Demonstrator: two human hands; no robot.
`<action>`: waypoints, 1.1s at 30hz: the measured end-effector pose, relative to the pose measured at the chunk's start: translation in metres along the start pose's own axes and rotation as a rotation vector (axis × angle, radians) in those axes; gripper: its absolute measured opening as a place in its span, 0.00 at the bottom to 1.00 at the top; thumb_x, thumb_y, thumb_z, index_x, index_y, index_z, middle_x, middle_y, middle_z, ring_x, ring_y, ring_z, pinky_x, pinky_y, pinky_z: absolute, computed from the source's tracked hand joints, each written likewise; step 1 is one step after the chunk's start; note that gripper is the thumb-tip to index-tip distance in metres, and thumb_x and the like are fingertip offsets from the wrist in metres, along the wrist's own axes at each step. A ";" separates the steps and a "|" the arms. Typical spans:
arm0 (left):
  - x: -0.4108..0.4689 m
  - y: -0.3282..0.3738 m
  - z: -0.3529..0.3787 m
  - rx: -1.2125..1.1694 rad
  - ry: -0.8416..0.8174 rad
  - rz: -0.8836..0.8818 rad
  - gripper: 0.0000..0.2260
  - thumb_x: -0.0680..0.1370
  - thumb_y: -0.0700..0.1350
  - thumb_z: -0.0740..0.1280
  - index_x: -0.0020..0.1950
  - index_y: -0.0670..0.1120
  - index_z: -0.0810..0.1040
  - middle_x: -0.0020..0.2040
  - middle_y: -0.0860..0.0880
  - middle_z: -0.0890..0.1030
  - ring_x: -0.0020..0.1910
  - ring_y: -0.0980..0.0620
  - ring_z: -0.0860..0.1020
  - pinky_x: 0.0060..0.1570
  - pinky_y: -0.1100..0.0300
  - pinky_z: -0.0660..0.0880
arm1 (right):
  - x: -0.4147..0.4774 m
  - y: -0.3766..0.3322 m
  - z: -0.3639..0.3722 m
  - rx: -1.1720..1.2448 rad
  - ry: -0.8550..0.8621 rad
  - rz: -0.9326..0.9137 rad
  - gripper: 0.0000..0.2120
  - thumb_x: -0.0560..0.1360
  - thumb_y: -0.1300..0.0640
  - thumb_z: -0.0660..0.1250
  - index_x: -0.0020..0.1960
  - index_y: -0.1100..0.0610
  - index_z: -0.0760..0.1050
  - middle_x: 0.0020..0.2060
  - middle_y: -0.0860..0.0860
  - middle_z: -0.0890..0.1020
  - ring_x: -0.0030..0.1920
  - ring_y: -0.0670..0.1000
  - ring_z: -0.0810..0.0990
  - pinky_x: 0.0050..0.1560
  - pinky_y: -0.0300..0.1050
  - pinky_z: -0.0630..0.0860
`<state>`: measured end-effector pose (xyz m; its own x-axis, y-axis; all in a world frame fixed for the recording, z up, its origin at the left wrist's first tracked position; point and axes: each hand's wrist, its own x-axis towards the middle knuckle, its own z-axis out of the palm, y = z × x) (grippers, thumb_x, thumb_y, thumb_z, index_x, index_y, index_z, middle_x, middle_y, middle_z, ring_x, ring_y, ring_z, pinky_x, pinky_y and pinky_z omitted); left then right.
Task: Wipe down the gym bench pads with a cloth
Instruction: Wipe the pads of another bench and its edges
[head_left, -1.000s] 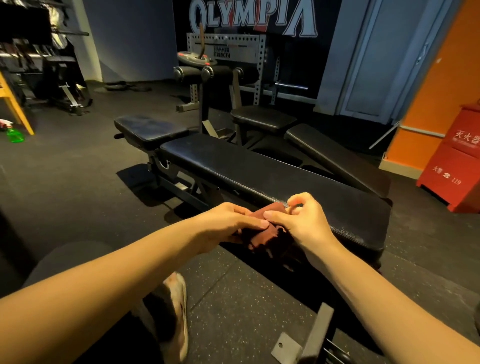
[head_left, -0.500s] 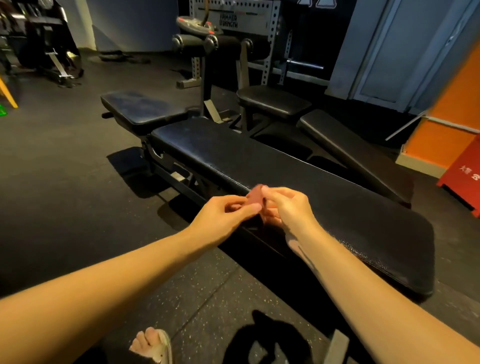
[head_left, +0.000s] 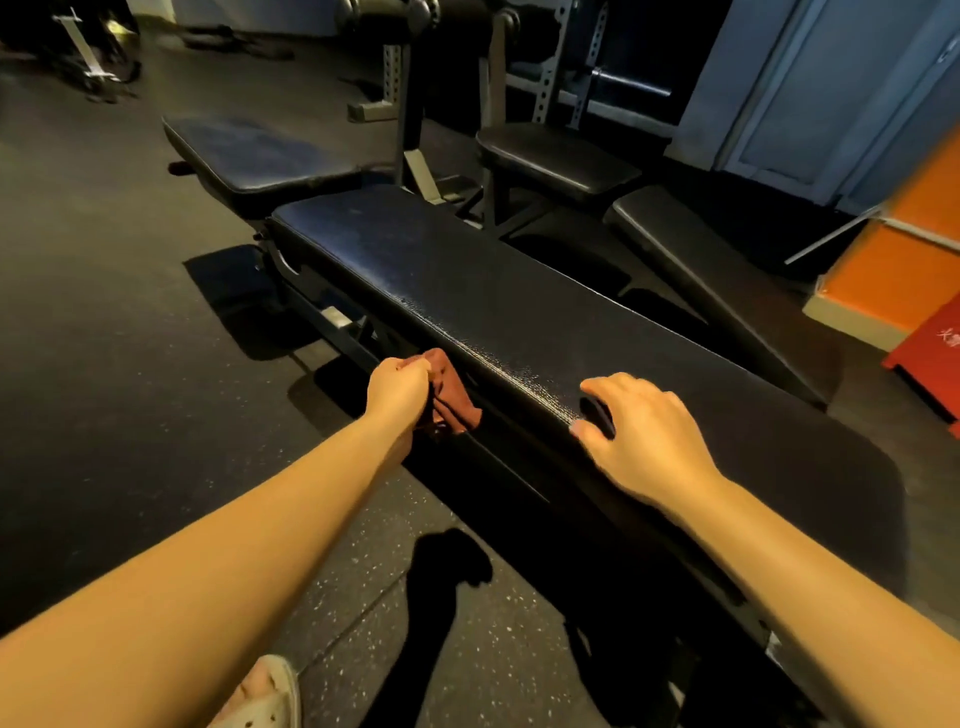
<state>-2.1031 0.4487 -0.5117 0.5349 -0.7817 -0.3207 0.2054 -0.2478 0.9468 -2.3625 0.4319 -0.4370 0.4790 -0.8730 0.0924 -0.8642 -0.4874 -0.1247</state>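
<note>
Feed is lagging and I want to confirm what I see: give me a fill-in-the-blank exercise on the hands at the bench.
The left hand has a grip on a crumpled reddish-brown ____.
The right hand rests on the long black vinyl bench pad, holding ____.
The wall panel above the red cabinet is coloured ____.
Missing: cloth; nothing; orange.

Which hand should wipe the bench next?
Probably the left hand: it grips the crumpled reddish-brown cloth at the near edge of the long black padded bench. The right hand just rests on the bench, holding nothing.
</note>
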 end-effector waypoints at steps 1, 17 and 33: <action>0.010 -0.006 0.003 0.003 0.003 0.012 0.10 0.62 0.40 0.60 0.40 0.36 0.75 0.36 0.32 0.78 0.35 0.34 0.80 0.34 0.45 0.79 | -0.004 0.004 0.004 -0.056 -0.021 -0.026 0.26 0.80 0.40 0.65 0.74 0.50 0.71 0.67 0.47 0.77 0.67 0.52 0.74 0.69 0.53 0.68; -0.065 -0.035 0.074 -0.172 0.212 0.315 0.10 0.80 0.35 0.64 0.48 0.46 0.84 0.34 0.41 0.83 0.27 0.41 0.83 0.24 0.52 0.77 | -0.010 0.014 0.032 -0.048 0.061 -0.049 0.27 0.79 0.43 0.64 0.77 0.48 0.69 0.73 0.46 0.71 0.74 0.51 0.66 0.71 0.54 0.65; -0.037 -0.020 0.055 -0.036 0.296 0.339 0.06 0.80 0.35 0.63 0.46 0.43 0.77 0.29 0.49 0.82 0.27 0.53 0.83 0.30 0.58 0.79 | -0.010 0.015 0.038 -0.035 0.093 -0.044 0.26 0.78 0.48 0.67 0.75 0.50 0.72 0.72 0.47 0.73 0.72 0.52 0.68 0.68 0.54 0.67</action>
<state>-2.1724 0.4513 -0.5173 0.7875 -0.6163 0.0086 0.0035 0.0184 0.9998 -2.3742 0.4321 -0.4775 0.5015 -0.8444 0.1884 -0.8483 -0.5227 -0.0845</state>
